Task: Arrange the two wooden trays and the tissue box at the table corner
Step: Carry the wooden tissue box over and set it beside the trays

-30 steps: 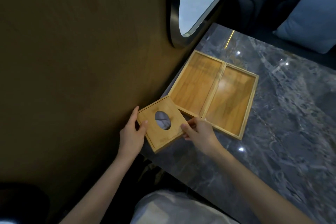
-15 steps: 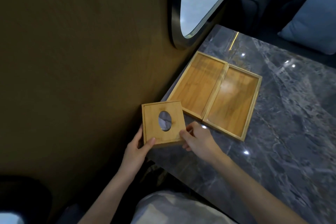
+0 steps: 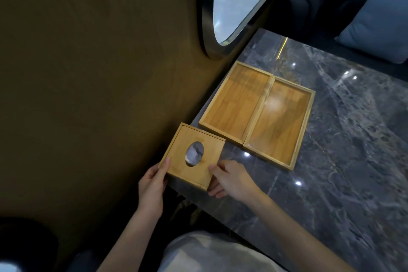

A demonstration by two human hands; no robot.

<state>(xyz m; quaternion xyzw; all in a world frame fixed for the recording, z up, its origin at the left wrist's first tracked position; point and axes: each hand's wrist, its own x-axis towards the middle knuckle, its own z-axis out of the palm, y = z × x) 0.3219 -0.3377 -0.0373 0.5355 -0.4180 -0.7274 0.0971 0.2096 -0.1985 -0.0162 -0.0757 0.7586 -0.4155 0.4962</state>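
A square wooden tissue box (image 3: 199,173) with an oval opening in its lid sits at the near left corner of the dark marble table (image 3: 344,161), against the wall. My left hand (image 3: 153,183) grips its near left corner and my right hand (image 3: 229,179) holds its near right side. Beyond it lie two shallow wooden trays side by side and touching: the left tray (image 3: 234,104) along the wall, the right tray (image 3: 280,121) next to it. Both trays are empty.
A brown wall (image 3: 99,73) runs along the table's left edge, with a dark-framed oval mirror (image 3: 234,6) above the trays. A blue cushion (image 3: 379,17) lies on dark seating beyond the table. My light trousers show at the bottom.
The tissue box has been turned from a skewed angle to roughly in line with the trays and set nearer the wall corner. Both hands shifted along its near edges.
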